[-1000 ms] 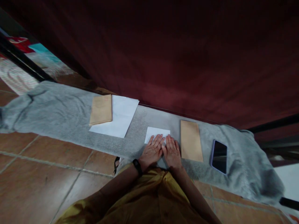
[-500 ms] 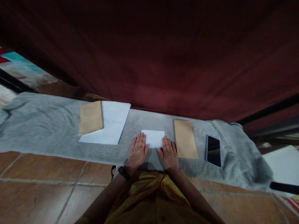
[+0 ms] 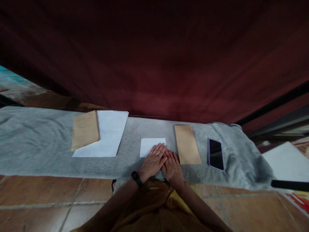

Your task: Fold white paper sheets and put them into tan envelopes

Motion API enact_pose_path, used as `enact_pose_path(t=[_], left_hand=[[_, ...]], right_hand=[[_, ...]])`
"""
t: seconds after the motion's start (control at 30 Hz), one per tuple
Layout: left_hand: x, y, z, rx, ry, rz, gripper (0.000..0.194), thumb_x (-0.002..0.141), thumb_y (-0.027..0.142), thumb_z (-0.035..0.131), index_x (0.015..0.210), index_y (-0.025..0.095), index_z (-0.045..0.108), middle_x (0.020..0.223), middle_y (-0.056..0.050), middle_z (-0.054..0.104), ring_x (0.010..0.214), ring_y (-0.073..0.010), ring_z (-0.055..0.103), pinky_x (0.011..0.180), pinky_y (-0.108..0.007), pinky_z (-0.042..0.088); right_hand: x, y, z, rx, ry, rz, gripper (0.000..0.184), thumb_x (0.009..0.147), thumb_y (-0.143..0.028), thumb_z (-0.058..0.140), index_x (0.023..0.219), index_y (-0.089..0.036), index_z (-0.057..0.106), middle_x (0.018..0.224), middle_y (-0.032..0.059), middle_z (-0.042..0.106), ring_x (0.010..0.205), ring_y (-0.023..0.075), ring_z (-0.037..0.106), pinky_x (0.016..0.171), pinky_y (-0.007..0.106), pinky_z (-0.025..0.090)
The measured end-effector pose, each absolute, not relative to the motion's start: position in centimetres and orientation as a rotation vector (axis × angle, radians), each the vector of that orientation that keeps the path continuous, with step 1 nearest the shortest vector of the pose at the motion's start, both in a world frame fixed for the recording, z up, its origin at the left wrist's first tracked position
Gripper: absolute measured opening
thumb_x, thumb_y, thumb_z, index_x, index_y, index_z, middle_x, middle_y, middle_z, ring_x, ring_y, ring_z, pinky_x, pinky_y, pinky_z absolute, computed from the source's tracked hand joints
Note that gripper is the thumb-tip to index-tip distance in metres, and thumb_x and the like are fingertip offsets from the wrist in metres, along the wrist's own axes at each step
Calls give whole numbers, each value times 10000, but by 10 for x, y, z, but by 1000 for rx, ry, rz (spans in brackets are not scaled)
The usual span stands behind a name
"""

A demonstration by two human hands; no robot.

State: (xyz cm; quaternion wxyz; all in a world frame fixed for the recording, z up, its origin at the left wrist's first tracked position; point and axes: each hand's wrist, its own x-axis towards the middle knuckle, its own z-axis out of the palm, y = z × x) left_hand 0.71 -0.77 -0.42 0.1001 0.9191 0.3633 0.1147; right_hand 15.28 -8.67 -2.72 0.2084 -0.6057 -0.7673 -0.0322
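A small white folded paper lies on the grey cloth in front of me. My left hand rests flat across its lower right part, fingers stretched out and pointing up to the right. Beside it, my right hand lies flat at the paper's right edge, its fingertips touching or just under the left fingers; I cannot tell which. Neither hand grasps anything. Close to the right hand is a brown envelope.
A grey cloth covers the narrow bench. To the left, a stack of brown envelopes sits on white sheets. A phone lies at the right. Behind hangs a dark red curtain. More white paper is far right.
My left hand has slid rightward across the paper to meet my right hand, uncovering the paper's left side. The right hand stays near the right edge. The view has shifted slightly.
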Motion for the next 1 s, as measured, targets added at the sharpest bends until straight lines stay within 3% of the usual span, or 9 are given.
enact_pose_path(t=[0.3, 0.7, 1.0], left_hand=[[18, 16, -9, 2749, 1135, 350, 583, 1083, 450, 275, 1565, 133, 354, 1641, -105, 367, 1551, -215, 261, 1273, -466, 234], [30, 40, -15, 2747, 1181, 378, 594, 1077, 463, 303, 1560, 122, 366, 1649, -112, 349, 1550, -241, 265, 1276, -472, 226], [8, 12, -10, 2792, 1064, 369, 544, 1076, 464, 337, 1564, 228, 373, 1652, -53, 358, 1554, -223, 254, 1281, -484, 209]], right_hand=[[158, -91, -21, -1651, -2153, 43, 432, 1025, -250, 444, 1395, -84, 592, 1409, 159, 637, 1385, 265, 520, 1238, 502, 316], [164, -92, -23, -1604, -2110, 107, 468, 984, -168, 459, 1439, -146, 566, 1438, 124, 621, 1375, 243, 535, 1224, 504, 354], [165, -92, -24, -1603, -2058, 153, 471, 951, -120, 447, 1394, -157, 602, 1402, 109, 648, 1369, 243, 534, 1207, 503, 377]])
